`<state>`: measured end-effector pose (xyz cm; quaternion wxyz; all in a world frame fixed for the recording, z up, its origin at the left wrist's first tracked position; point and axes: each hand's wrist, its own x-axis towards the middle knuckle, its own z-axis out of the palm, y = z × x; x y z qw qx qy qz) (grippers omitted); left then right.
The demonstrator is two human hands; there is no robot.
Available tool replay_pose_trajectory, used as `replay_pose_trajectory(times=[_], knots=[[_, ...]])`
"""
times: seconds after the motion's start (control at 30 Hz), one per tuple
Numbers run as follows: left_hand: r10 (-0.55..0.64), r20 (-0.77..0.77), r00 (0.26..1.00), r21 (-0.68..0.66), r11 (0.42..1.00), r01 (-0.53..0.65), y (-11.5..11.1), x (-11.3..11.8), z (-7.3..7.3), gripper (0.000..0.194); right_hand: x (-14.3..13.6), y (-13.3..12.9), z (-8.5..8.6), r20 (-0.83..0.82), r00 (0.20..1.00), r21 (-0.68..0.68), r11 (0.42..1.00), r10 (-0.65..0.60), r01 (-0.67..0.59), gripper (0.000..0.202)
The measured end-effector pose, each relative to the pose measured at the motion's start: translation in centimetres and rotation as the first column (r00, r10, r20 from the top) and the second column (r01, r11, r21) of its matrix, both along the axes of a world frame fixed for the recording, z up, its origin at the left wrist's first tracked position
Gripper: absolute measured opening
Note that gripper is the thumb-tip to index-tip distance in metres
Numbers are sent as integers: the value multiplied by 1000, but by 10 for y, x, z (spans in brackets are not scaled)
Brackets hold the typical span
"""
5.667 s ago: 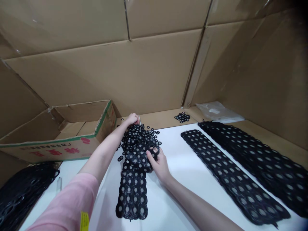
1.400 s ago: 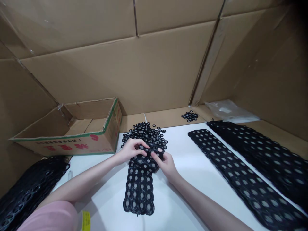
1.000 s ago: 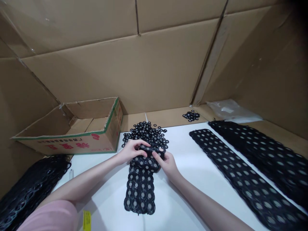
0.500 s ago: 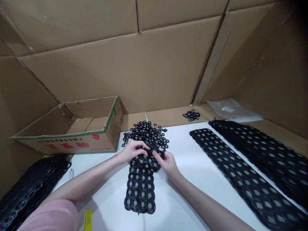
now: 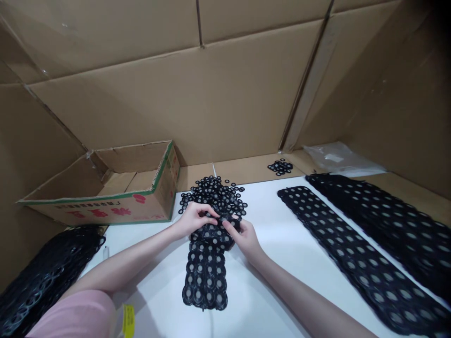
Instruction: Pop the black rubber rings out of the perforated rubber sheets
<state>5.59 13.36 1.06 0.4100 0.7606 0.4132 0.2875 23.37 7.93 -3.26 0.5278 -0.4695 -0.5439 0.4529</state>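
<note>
A black rubber sheet of joined rings (image 5: 205, 277) lies lengthwise on the white table, its far end folded up between my hands. My left hand (image 5: 193, 219) pinches at the left of that raised end, thumb and index finger closed together. On the right, my right hand (image 5: 247, 238) grips the sheet's edge with the thumb on top and the fingers underneath. Just beyond both hands spreads a pile of loose black rings (image 5: 214, 192). Whether a single ring sits between my left fingertips is too small to make out.
An open cardboard box (image 5: 105, 206) stands at the left, with a stack of black ring sheets (image 5: 45, 272) in front of it. More sheets (image 5: 352, 249) lie at the right. A small ring heap (image 5: 280, 167) and a clear plastic bag (image 5: 338, 157) rest at the back.
My left thumb and index finger have drawn closer together over the sheet. The right hand keeps its grip, and the rest looks the same.
</note>
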Motion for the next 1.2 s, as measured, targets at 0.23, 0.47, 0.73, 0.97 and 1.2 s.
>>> replay_pose_trajectory(times=[0.23,0.47,0.73,0.97,1.2], knots=[[-78,-57,995,324,942,93,1,-5,11,21,1,3,-7,29,999,21,999,24,-25,36],[-118,-259,959,448,865,227,4,-10,21,18,2,1,-6,166,985,75,995,49,-62,30],[-260,-340,904,237,907,349,11,-7,38,8,-2,0,-8,214,977,100,994,27,-50,29],[-131,-87,987,-38,991,129,23,-4,30,11,-3,0,-9,230,972,108,992,42,-69,29],[198,228,953,-279,951,-130,27,9,21,14,-4,2,-5,147,989,114,993,12,-29,23]])
